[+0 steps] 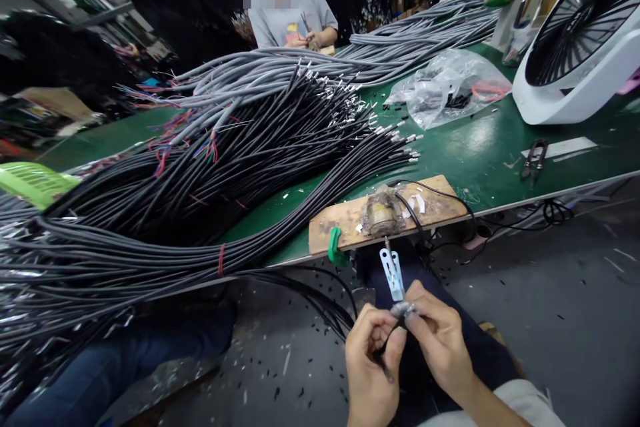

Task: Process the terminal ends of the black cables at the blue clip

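Observation:
My left hand [371, 363] is closed around a black cable [386, 365], whose short dark end sticks out below the thumb. Thumb and fingers of my right hand [443, 340] pinch the silvery grey, frayed-looking part [401, 309] of that cable, where both hands meet. Fine detail there is blurred. Just beyond my fingertips is a light blue clothespin [393, 277] on a thin metal rod. The rod comes from a plastic-wrapped round device [381, 213] on a wooden board [333, 220] at the table edge. I cannot tell whether the clothespin touches the cable.
Bundled black cables [270, 237] and grey cables [240, 77] cover the left of the green table [480, 160]. A green clamp [337, 248] grips the board. Rightward lie snips [535, 159], a plastic bag [450, 90] and a white fan [550, 103]. A person [290, 13] sits opposite.

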Demonstrator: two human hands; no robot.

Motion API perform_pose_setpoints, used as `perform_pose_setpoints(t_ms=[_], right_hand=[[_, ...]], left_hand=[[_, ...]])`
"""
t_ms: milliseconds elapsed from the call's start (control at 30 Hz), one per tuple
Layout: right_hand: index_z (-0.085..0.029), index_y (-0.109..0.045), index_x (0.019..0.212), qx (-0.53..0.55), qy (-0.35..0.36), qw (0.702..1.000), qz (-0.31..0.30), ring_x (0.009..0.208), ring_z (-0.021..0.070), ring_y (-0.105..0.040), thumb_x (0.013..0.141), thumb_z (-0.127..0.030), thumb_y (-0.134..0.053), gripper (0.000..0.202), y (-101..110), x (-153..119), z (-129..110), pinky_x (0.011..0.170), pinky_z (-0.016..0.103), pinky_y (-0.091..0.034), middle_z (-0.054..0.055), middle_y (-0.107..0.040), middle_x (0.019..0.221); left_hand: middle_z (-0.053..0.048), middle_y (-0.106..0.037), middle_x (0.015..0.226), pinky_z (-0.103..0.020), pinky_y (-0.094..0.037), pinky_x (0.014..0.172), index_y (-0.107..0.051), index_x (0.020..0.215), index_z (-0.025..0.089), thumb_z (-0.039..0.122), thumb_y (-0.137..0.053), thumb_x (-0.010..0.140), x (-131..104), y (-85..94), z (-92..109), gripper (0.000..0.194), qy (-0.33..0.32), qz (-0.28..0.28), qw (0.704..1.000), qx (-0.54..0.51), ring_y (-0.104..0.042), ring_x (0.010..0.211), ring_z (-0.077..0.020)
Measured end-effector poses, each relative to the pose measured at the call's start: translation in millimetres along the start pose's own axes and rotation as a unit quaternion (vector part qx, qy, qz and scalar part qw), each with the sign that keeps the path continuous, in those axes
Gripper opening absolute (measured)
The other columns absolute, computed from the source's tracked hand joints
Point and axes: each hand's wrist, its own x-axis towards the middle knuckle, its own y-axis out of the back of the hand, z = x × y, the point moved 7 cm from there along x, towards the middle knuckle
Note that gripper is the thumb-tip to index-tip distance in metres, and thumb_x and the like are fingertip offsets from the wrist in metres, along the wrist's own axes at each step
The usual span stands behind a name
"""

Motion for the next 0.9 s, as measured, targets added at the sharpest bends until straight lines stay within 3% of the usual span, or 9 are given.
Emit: perform_pose_setpoints(t_ms=[133,200,267,400,467,567,633,767,900], right_hand=[[-0.016,-0.071,0.069,0.254,-0.201,0.946,0.002,0.066,0.0149,-0.045,0.076,-0.038,-0.072,0.023,-13.2,-3.8,26.0,0.065,0.028,-0.040,0.003,-0.052,0.067],[-0.015,-0.071,0.066,0.300,-0.242,0.922,0.019,0.063,0.0130,-0.044,0.068,-0.036,-0.079,0.023,-14.6,-4.5,30.6,0.064,0.026,-0.040,0.002,-0.053,0.065],[-0.015,-0.070,0.064,0.309,-0.248,0.918,0.022,0.060,0.0115,-0.041,0.066,-0.035,-0.080,0.023,-13.2,-3.7,31.7,0.060,0.025,-0.039,0.001,-0.053,0.061],[-0.015,-0.067,0.065,0.249,-0.215,0.944,-0.014,0.059,0.0106,-0.043,0.076,-0.033,-0.074,0.022,-6.4,-1.1,28.8,0.057,0.022,-0.039,0.000,-0.052,0.060],[-0.016,-0.068,0.079,0.215,-0.185,0.959,-0.022,0.065,0.0118,-0.051,0.081,-0.035,-0.069,0.019,0.1,1.3,24.0,0.063,0.023,-0.044,0.001,-0.059,0.069],[-0.022,-0.062,0.107,0.164,-0.152,0.974,-0.042,0.082,0.0161,-0.062,0.073,-0.032,-0.077,0.039,6.9,6.9,13.2,0.079,0.029,-0.050,0.004,-0.068,0.090],[-0.023,-0.060,0.107,0.118,-0.149,0.981,-0.040,0.084,0.0178,-0.066,0.066,-0.024,-0.083,0.047,10.0,10.7,8.0,0.081,0.030,-0.052,0.004,-0.071,0.087],[-0.019,-0.063,0.083,0.032,-0.151,0.987,0.045,0.062,0.0193,-0.068,0.059,-0.022,-0.086,0.034,18.5,10.3,6.2,0.060,0.028,-0.057,0.002,-0.072,0.066],[-0.020,-0.066,0.075,-0.113,-0.002,0.981,0.161,0.060,0.0183,-0.067,0.065,-0.016,-0.081,0.019,24.9,-5.2,-6.1,0.058,0.027,-0.056,0.002,-0.070,0.067]], left_hand=[[0.003,-0.044,0.067,-0.017,-0.036,0.048,-0.057,0.071,0.016,0.034,-0.059,0.086,1.2,1.7,-2.2,0.024,0.023,-0.001,0.999,-0.025,-0.045,0.051,-0.0077],[0.001,-0.048,0.067,-0.018,-0.038,0.050,-0.057,0.070,0.016,0.033,-0.056,0.088,1.8,0.9,-1.9,0.026,0.022,-0.016,1.000,-0.012,-0.049,0.054,-0.0093],[-0.001,-0.050,0.066,-0.018,-0.038,0.050,-0.057,0.067,0.015,0.033,-0.053,0.090,2.9,0.2,0.9,0.029,0.003,-0.031,0.999,0.009,-0.050,0.056,-0.0107],[-0.001,-0.051,0.062,-0.020,-0.037,0.052,-0.057,0.063,0.015,0.031,-0.047,0.093,5.8,-1.3,4.4,0.036,-0.018,-0.059,0.997,0.055,-0.050,0.056,-0.0116],[-0.001,-0.049,0.059,-0.020,-0.035,0.050,-0.057,0.061,0.014,0.031,-0.046,0.093,6.8,-0.7,3.1,0.039,-0.005,-0.063,0.996,0.070,-0.047,0.053,-0.0103],[0.001,-0.044,0.057,-0.019,-0.031,0.046,-0.056,0.058,0.014,0.035,-0.049,0.092,7.3,0.3,0.8,0.041,0.017,-0.070,0.996,0.061,-0.041,0.048,-0.0083],[0.002,-0.041,0.058,-0.019,-0.030,0.044,-0.058,0.060,0.013,0.037,-0.051,0.091,7.2,-0.3,-0.8,0.039,0.031,-0.082,0.995,0.036,-0.039,0.047,-0.0078],[0.001,-0.044,0.065,-0.017,-0.032,0.046,-0.063,0.070,0.013,0.034,-0.055,0.089,6.1,-1.2,-2.3,0.030,0.043,-0.088,0.995,-0.004,-0.043,0.052,-0.0083],[0.003,-0.042,0.066,-0.016,-0.035,0.043,-0.059,0.070,0.014,0.031,-0.060,0.086,2.2,-1.0,-8.4,0.023,0.060,-0.037,0.996,-0.052,-0.045,0.048,-0.0057]])
